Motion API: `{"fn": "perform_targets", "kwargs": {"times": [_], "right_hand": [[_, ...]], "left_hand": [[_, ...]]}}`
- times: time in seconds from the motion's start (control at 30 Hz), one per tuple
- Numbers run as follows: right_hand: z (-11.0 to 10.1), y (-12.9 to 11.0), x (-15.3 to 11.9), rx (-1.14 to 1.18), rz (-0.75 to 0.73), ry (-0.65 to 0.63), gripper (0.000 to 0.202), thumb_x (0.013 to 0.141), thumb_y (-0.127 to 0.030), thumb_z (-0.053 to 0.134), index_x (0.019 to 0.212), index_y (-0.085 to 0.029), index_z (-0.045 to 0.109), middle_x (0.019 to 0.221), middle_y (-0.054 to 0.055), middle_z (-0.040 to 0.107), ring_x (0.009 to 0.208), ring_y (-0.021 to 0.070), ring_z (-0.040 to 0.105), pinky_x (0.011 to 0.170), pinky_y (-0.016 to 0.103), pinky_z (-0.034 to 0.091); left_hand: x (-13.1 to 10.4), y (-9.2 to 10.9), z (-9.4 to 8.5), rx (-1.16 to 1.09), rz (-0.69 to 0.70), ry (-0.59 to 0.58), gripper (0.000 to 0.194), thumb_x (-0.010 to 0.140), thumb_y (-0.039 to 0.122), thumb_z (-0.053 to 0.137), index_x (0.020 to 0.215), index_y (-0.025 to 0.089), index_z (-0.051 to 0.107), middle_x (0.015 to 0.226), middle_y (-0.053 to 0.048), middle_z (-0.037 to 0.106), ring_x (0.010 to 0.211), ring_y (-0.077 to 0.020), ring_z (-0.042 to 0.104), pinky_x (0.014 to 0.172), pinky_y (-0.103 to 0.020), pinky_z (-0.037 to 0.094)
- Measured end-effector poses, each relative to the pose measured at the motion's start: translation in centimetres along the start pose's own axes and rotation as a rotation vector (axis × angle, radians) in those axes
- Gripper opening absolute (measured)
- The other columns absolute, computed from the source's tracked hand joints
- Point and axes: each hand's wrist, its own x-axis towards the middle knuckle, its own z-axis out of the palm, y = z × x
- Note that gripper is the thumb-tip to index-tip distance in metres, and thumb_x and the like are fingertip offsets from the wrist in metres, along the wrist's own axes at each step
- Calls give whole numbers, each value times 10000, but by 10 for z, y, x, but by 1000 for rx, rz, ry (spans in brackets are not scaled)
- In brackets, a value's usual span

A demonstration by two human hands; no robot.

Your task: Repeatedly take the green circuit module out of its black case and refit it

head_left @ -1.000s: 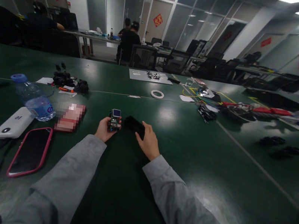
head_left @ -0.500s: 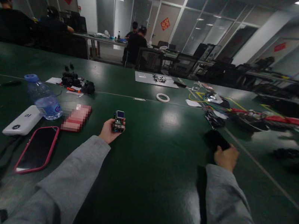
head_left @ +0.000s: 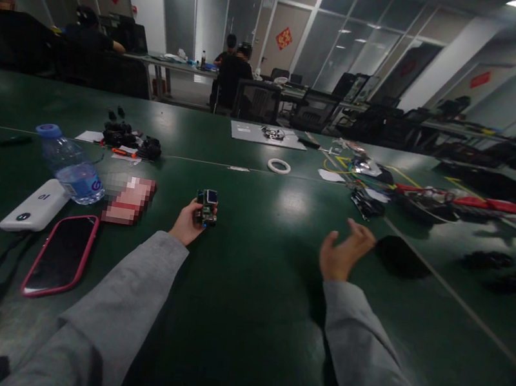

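Observation:
My left hand (head_left: 188, 222) is wrapped round a small circuit board device (head_left: 208, 209) with a little dark screen at its top, held over the green table (head_left: 238, 320). My right hand (head_left: 345, 251) is raised above the table with fingers apart and nothing in it. Just right of that hand, a black flat object (head_left: 402, 257) lies on the table. A white ring (head_left: 278, 166) rests farther back, between the two hands.
At left are a water bottle (head_left: 71, 167), a white power bank (head_left: 35, 205), a red-cased phone (head_left: 62, 255) and a pink object (head_left: 132, 200). Cables and black parts (head_left: 122, 137) sit behind. Tangled wires (head_left: 368, 204) lie back right. People sit at far desks.
My right hand has let go of the black object and moved left, its fingers now spread. The device in my left hand has turned slightly.

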Motion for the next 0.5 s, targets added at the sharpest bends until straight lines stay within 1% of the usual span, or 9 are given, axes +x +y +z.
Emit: {"fn": "perform_targets", "kwargs": {"times": [0.03, 0.07, 0.13, 0.17, 0.2, 0.27, 0.33, 0.4, 0.5], "right_hand": [[9, -29, -14, 65, -161, -38, 463, 912, -302, 388, 1366, -212, 368, 1321, 163, 416, 1261, 328, 390, 1038, 569, 342], [17, -58, -29, 128, -347, -136, 428, 917, -276, 393, 1344, -251, 397, 1306, 125, 454, 1233, 302, 432, 1020, 542, 380], [30, -115, -56, 222, -731, -345, 420, 924, -215, 376, 1326, -325, 430, 1346, 37, 470, 1254, 253, 443, 1022, 478, 411], [34, -139, -67, 244, -841, -406, 439, 926, -196, 378, 1345, -318, 426, 1388, 27, 448, 1292, 237, 415, 1048, 451, 401], [37, -160, -74, 272, -884, -422, 447, 923, -192, 389, 1358, -286, 429, 1409, 42, 435, 1316, 236, 393, 1069, 442, 387], [43, -191, -82, 295, -837, -454, 470, 917, -215, 429, 1387, -213, 418, 1451, 97, 383, 1356, 258, 337, 1097, 454, 358], [49, -204, -81, 320, -743, -473, 503, 907, -227, 458, 1404, -176, 402, 1458, 140, 351, 1363, 284, 316, 1098, 481, 352], [54, -204, -78, 354, -660, -477, 528, 903, -207, 454, 1424, -190, 375, 1448, 151, 341, 1353, 295, 322, 1084, 505, 362], [61, -194, -74, 431, -520, -448, 586, 894, -172, 444, 1460, -234, 306, 1431, 141, 331, 1340, 289, 337, 1073, 520, 376]], "left_hand": [[-1, 0, 1, 16, 3, -10, 441, 764, 129, 548, 1203, 172, 532, 978, -87, 682, 815, -187, 669, 676, -304, 539], [-2, 0, 1, 26, 3, -25, 449, 762, 130, 550, 1208, 179, 530, 982, -82, 684, 820, -186, 670, 687, -307, 539], [-3, -1, 1, 34, 11, -45, 449, 758, 134, 550, 1205, 179, 539, 983, -75, 689, 817, -177, 670, 695, -296, 533], [-3, -2, 1, 33, 9, -56, 441, 757, 139, 549, 1197, 171, 550, 980, -74, 692, 814, -171, 669, 694, -283, 528], [-3, -2, 0, 31, 0, -70, 428, 757, 146, 549, 1184, 159, 564, 975, -75, 695, 812, -164, 667, 692, -268, 521], [-3, -3, 0, 22, -37, -103, 404, 756, 160, 545, 1156, 129, 591, 973, -84, 699, 819, -158, 664, 692, -247, 509], [-5, -4, 2, 5, -73, -148, 405, 753, 175, 539, 1147, 110, 604, 981, -95, 701, 835, -170, 663, 710, -257, 505], [-6, -4, 4, -19, -97, -180, 413, 764, 208, 535, 1159, 109, 604, 966, -100, 702, 835, -192, 663, 737, -295, 506], [-8, -2, 9, -49, -138, -200, 381, 826, 294, 501, 1158, 136, 600, 881, -94, 696, 785, -203, 656, 739, -334, 505]]}}
